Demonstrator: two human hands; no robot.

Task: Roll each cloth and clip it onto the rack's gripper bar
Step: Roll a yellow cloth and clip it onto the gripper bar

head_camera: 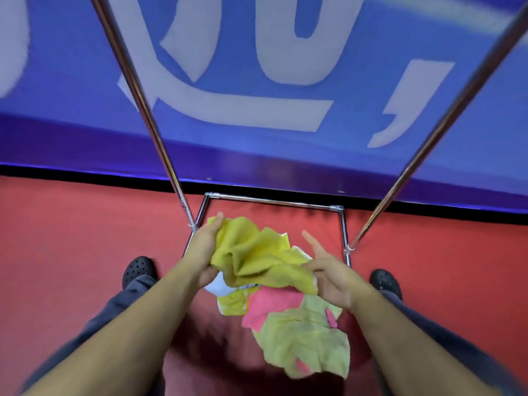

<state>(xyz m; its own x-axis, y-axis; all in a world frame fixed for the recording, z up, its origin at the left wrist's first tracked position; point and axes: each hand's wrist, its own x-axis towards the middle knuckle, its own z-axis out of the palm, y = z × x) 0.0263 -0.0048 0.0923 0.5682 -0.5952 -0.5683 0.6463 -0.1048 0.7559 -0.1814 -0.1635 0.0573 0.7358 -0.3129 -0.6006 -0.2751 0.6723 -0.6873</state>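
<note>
**Yellow cloth held over the rack's base**

Above the chrome tube base frame of the rack (274,202), I hold a crumpled mustard-yellow terry cloth (257,252) between both hands. My left hand (204,247) grips its left edge, thumb up near the frame's left corner joint and fingers curled under the fabric. My right hand (328,271) pinches the cloth's right side between thumb and curled fingers, while the forefinger sticks out straight toward the frame's far bar.

Nearer to me than the frame, on the red carpeted floor (71,238), lies a loose heap of other cloths: a pale yellow cloth (308,347), a pink cloth (268,304) partly under it, and a white piece (215,287) peeking out just below my left hand.

From the frame's two side rails, two shiny metal uprights (148,115) rise and splay out toward the top corners. Beyond the frame's far bar stands a blue banner with large white lettering (257,81). My black perforated clogs (139,270) stand on the carpet outside the frame, one on each side.
</note>
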